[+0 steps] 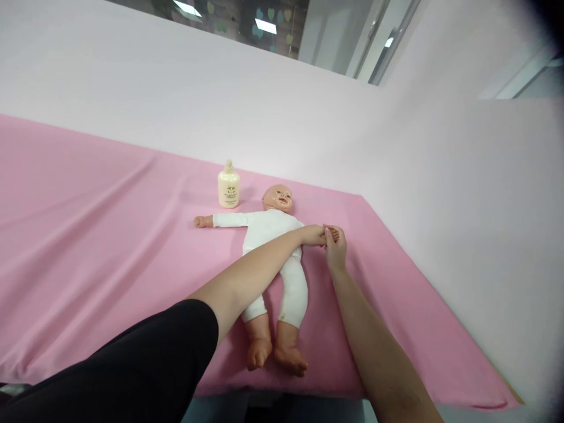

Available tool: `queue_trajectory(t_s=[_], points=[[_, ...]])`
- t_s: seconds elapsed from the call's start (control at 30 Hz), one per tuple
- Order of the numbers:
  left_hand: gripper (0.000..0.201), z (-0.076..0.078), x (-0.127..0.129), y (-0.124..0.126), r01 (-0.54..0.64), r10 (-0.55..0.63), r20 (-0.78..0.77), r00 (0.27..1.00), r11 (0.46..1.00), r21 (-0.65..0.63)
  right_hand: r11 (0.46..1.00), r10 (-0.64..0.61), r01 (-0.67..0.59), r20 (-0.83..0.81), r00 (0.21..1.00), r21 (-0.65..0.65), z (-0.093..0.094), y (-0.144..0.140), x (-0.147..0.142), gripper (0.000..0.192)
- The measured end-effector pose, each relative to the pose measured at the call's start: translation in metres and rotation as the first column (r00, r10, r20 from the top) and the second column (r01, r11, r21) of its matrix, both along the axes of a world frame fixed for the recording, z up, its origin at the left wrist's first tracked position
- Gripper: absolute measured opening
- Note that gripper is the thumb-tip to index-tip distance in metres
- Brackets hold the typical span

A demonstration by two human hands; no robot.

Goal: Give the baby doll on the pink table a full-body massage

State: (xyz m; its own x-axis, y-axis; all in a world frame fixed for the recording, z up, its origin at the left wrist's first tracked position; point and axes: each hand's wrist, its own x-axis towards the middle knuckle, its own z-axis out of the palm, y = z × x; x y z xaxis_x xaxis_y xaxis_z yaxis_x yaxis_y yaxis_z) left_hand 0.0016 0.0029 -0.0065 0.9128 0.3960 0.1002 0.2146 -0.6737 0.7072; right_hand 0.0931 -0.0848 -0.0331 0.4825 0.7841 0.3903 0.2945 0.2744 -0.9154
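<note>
A baby doll (268, 229) in a white suit lies on its back on the pink sheet, head away from me. My left arm crosses over its body. My left hand (313, 235) is closed around the doll's arm near the wrist, on the right side of the picture. Against it, my right hand (336, 249) holds the doll's small hand (334, 234) between thumb and fingers. Most of that doll's forearm is hidden under my left hand. The doll's other arm (229, 220) stretches out flat to the left, and its legs point toward me.
A cream pump bottle (228, 189) stands upright beyond the doll's outstretched arm. The pink sheet (110, 235) covers the table, with folds on the left. White walls (220, 94) rise behind and at the right, and a window (264, 26) is at the top.
</note>
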Motion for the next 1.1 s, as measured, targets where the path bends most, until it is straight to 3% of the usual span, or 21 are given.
queue_trajectory(t_s=[0.37, 0.63, 0.77, 0.93, 1.1], points=[[0.019, -0.0016, 0.0006, 0.0017, 0.002, 0.001, -0.036, 0.999, 0.996, 0.085, 0.996, -0.048, 0.047, 0.014, 0.999, 0.074, -0.0013, 0.0012, -0.0021, 0.033], [0.037, 0.0019, -0.0008, -0.0013, -0.022, 0.031, -0.050, 0.998, 0.986, 0.164, 1.000, -0.024, 0.024, -0.128, 0.991, 0.003, -0.0066, 0.0061, 0.0014, 0.050], [0.049, 0.0002, -0.0007, -0.0001, -0.014, 0.014, -0.001, 1.000, 0.993, 0.118, 1.000, -0.004, 0.005, -0.144, 0.990, 0.006, -0.0071, 0.0056, 0.0019, 0.051], [0.050, -0.0012, 0.0006, 0.0043, 0.001, -0.006, 0.054, 0.999, 0.994, 0.106, 0.999, 0.021, -0.018, -0.134, 0.991, 0.028, -0.0038, 0.0021, -0.0031, 0.049], [0.065, 0.0012, 0.0013, 0.0039, -0.017, 0.015, 0.046, 0.999, 0.999, 0.042, 0.999, -0.008, 0.010, -0.060, 0.998, 0.034, -0.0019, 0.0014, -0.0051, 0.036]])
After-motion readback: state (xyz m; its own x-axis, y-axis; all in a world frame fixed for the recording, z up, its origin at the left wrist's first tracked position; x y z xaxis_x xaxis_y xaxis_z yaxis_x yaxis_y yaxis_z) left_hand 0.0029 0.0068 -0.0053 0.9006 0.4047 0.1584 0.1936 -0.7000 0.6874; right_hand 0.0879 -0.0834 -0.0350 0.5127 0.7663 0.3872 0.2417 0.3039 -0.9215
